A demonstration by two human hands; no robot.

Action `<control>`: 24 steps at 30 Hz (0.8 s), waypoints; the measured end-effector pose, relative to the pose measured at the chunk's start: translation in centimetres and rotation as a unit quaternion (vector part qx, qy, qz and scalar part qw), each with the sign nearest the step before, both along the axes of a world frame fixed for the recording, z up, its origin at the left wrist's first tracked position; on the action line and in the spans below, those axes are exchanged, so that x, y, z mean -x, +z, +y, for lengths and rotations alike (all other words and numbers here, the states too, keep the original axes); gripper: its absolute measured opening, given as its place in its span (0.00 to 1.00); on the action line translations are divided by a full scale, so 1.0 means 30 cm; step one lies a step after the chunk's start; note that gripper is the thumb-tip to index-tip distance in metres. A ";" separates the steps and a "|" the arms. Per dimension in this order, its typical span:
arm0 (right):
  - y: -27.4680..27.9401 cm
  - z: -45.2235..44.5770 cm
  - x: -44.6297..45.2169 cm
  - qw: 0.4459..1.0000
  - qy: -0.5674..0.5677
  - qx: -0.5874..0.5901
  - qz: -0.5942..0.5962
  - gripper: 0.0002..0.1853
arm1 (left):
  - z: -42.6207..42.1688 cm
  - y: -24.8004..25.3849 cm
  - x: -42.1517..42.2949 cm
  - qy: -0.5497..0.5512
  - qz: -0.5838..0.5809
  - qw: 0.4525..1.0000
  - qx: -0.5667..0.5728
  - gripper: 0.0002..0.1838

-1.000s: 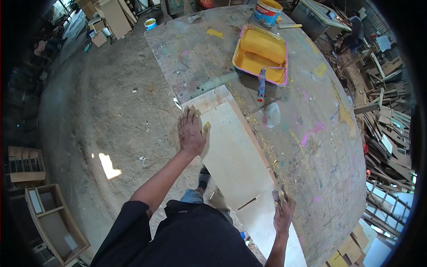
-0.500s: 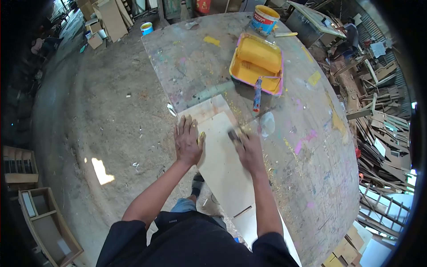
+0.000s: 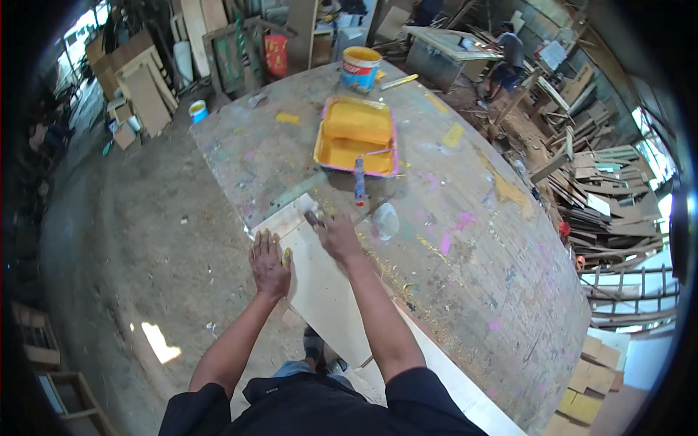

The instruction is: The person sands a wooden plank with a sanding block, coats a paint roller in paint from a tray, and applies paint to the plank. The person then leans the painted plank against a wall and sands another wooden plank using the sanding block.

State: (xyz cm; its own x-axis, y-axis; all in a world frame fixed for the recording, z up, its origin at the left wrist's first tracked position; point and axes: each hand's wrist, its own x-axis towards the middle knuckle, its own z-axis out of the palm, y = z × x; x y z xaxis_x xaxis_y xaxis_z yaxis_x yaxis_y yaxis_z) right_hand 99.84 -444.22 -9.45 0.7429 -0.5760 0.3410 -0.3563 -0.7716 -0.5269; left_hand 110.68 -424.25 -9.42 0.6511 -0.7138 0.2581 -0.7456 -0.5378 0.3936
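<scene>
A pale wooden board [image 3: 318, 287] lies along the near left edge of the paint-stained table [image 3: 458, 305]. My left hand [image 3: 270, 272] rests flat on the board's left edge, fingers stretched forward and yellow-stained. In my right hand [image 3: 339, 238] is a small dark block-like tool [image 3: 313, 217], held against the board near its far end; its exact kind cannot be made out. Beyond the board sits a paint tray [image 3: 338, 154] of yellow paint. A paint roller [image 3: 359, 190] lies in it, its handle hanging over the near rim.
A bucket of yellow paint [image 3: 359, 75] stands behind the tray, with a yellow-stained stick [image 3: 399, 82] beside it. A whitish translucent piece [image 3: 386, 221] lies right of my right hand. Wood scraps [image 3: 611, 211] are piled at the right. Another person [image 3: 509, 58] is at a far table.
My right hand has moved the dark tool forward to the board's far end. My left hand stays on the board's edge. The view has tilted up and shifted right.
</scene>
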 end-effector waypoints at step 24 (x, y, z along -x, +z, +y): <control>0.276 0.807 0.893 0.876 -0.465 -0.032 0.120 0.22 | 0.013 0.154 -0.234 -0.197 -0.053 0.976 -0.071 0.23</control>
